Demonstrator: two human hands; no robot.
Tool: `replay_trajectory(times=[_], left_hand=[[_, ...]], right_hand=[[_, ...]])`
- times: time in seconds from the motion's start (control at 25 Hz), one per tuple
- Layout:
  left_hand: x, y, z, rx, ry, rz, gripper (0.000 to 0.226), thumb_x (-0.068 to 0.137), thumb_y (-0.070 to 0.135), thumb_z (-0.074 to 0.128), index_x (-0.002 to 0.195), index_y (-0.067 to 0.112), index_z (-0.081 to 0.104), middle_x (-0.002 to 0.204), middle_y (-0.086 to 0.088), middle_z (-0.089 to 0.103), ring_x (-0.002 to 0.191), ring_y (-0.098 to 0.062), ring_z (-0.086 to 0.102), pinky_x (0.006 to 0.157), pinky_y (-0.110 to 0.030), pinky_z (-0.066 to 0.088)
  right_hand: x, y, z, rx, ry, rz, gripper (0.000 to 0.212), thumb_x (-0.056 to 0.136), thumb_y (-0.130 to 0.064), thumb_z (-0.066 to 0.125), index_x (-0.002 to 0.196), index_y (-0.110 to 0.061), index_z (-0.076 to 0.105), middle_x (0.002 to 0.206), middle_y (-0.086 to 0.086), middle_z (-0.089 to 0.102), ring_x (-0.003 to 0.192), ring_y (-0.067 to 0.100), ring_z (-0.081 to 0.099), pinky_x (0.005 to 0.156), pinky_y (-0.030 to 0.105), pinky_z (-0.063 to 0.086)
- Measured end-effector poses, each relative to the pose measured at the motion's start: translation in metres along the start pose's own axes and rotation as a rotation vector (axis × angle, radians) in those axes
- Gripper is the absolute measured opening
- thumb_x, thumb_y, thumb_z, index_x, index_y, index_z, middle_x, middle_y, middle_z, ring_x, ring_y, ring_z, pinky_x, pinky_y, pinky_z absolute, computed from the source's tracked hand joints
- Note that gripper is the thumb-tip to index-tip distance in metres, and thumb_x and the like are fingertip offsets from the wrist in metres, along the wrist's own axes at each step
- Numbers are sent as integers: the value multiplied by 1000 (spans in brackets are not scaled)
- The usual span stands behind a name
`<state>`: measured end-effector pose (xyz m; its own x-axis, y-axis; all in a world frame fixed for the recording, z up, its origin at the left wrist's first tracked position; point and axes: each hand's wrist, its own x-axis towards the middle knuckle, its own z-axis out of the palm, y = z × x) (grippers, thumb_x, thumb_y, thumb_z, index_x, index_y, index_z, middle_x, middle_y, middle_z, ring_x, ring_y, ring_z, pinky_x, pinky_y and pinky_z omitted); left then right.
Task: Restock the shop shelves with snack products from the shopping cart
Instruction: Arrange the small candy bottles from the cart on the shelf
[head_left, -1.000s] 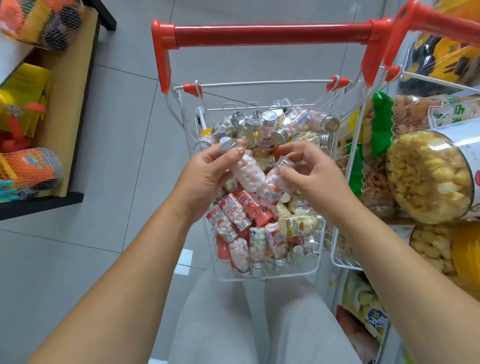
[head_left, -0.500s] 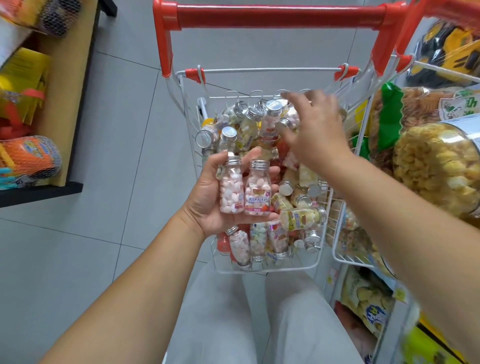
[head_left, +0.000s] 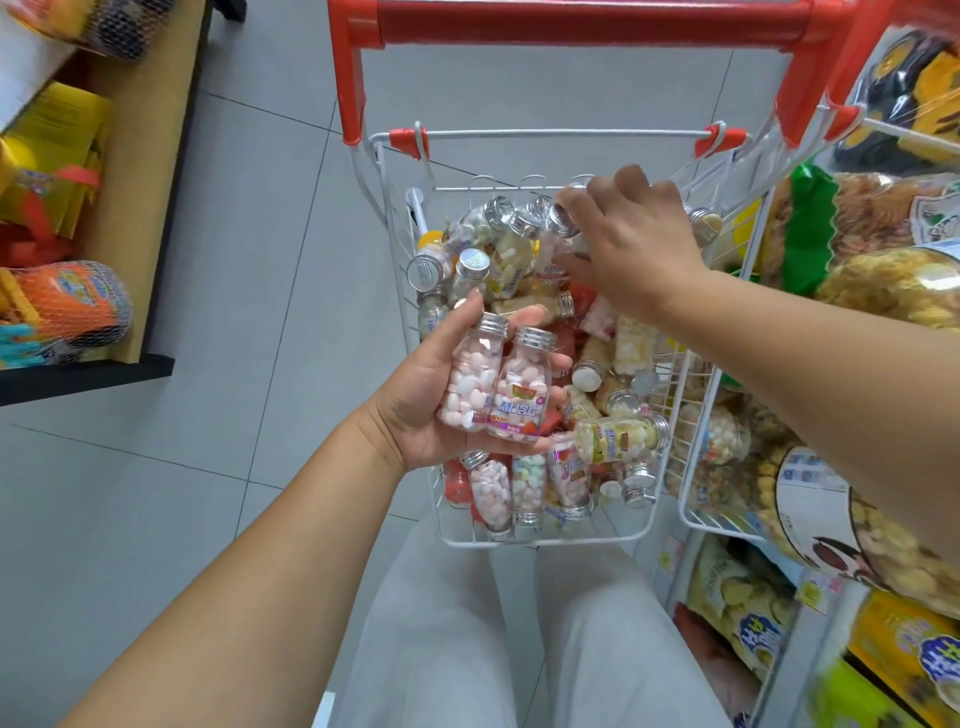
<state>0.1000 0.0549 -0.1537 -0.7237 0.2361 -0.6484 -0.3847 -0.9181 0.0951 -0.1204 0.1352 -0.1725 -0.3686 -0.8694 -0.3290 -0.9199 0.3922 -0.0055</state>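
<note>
Left hand (head_left: 426, 395) in frame centre cradling two pink candy bottles (head_left: 493, 384), fingers curling round them, right hand (head_left: 634, 244) in upper right pinching a silver-capped bottle (head_left: 551, 249) inside the cart (head_left: 545, 543)

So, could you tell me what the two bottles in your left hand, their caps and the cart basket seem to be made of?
Two bottles: clear and glossy, candies visible through them; plastic or glass, I cannot tell. Caps: silvery, ribbed, shiny, likely thin metal. Cart basket: thin white rods, probably coated steel wire.
</note>
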Motion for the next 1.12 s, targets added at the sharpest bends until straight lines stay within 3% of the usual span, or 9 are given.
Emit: replay_trajectory(times=[0.12, 0.24, 0.36, 0.48, 0.68, 0.76, 0.88, 1.0, 1.12], left_hand=[[0, 4, -2, 4, 43, -23, 54, 87, 65, 42, 114, 28, 71, 115, -12, 69, 97, -29, 70, 77, -57, 58], [0, 3, -3, 35, 58, -42, 57, 91, 66, 35, 118, 27, 68, 115, -12, 69, 97, -29, 70, 83, -58, 54], [0, 3, -3, 37, 80, -56, 60, 96, 66, 28, 120, 25, 64, 114, -12, 71, 97, -29, 70, 80, -57, 57], [-3, 2, 2, 66, 111, -74, 64, 93, 68, 30, 118, 21, 66, 113, -11, 72, 96, -28, 71, 80, -57, 56], [-15, 10, 25, 177, 109, -90, 69, 89, 70, 36, 116, 19, 73, 117, -10, 71, 105, -30, 69, 96, -62, 48], [-23, 15, 44, 226, 105, -102, 69, 89, 68, 38, 125, 17, 68, 126, -15, 68, 113, -35, 66, 97, -64, 48], [-39, 19, 86, 298, 100, -120, 73, 85, 65, 45, 135, 14, 60, 136, -19, 61, 121, -41, 60, 95, -64, 49], [-55, 16, 134, 344, 81, -132, 68, 92, 65, 37, 129, 14, 62, 129, -17, 66, 112, -37, 66, 89, -59, 55], [-72, 1, 188, 390, 61, -150, 67, 98, 62, 30, 125, 12, 64, 118, -17, 70, 100, -34, 71, 80, -54, 59]], right_hand=[[-2, 4, -2, 49, 50, -99, 40, 94, -47, 52, 115, -13, 51, 114, 9, 57, 114, 32, 41, 89, 46, 34], [0, 6, -1, 98, 97, -213, 38, 93, -43, 57, 108, -9, 53, 105, 10, 63, 105, 32, 46, 78, 42, 37], [1, 7, -1, 72, 231, -317, 42, 91, -36, 60, 114, -2, 54, 97, 16, 66, 92, 34, 54, 65, 41, 44], [-9, 9, -10, 142, 352, -308, 40, 90, -30, 62, 118, -6, 47, 93, 13, 64, 86, 31, 48, 58, 37, 42], [-57, -2, -59, 662, 489, 161, 40, 93, -33, 60, 120, -7, 47, 88, 4, 52, 77, 18, 45, 65, 30, 39], [-96, -10, -82, 894, 490, 349, 39, 95, -33, 61, 118, -5, 46, 80, 6, 48, 67, 21, 45, 62, 29, 39], [-160, -25, -118, 1117, 480, 511, 35, 93, -38, 63, 113, -16, 45, 74, 13, 48, 63, 31, 46, 55, 41, 41], [-211, -34, -152, 1258, 469, 626, 30, 88, -49, 63, 108, -34, 46, 83, 21, 58, 70, 41, 53, 59, 53, 47], [-257, -30, -192, 1382, 523, 730, 35, 80, -55, 65, 106, -41, 46, 77, -3, 66, 54, 22, 54, 49, 38, 47]])
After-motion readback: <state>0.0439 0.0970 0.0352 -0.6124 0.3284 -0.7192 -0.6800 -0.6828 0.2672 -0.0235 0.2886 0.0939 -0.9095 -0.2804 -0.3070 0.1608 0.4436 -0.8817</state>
